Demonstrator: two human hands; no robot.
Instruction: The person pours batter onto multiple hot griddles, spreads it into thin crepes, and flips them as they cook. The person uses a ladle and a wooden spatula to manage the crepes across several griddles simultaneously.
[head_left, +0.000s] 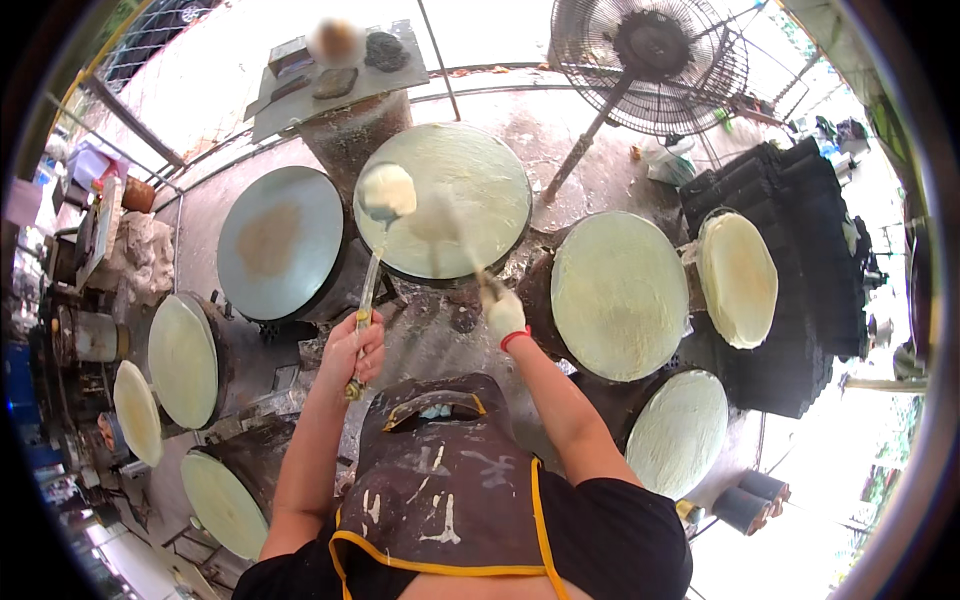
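My bare left hand (354, 349) grips the long handle of a ladle (370, 277). Pale batter (391, 187) fills the ladle's bowl, which hangs over the left side of the middle round griddle (420, 278). A wide sheet of pale batter (480, 172) covers that griddle almost to its rim. On my right hand (505, 315) is a white glove with a red cuff. It holds a spreading tool (469, 240) by its handle, blurred by motion above the batter sheet. Whether the tool touches the batter I cannot tell.
Left of centre, a griddle (315, 217) shows a brownish patch. Batter-covered griddles (619, 296) curve around both my sides. Stacked thin pancakes (739, 281) stand at right beside dark ridged stacks (795, 300). A pedestal fan (654, 45) and a cluttered table (405, 67) stand beyond.
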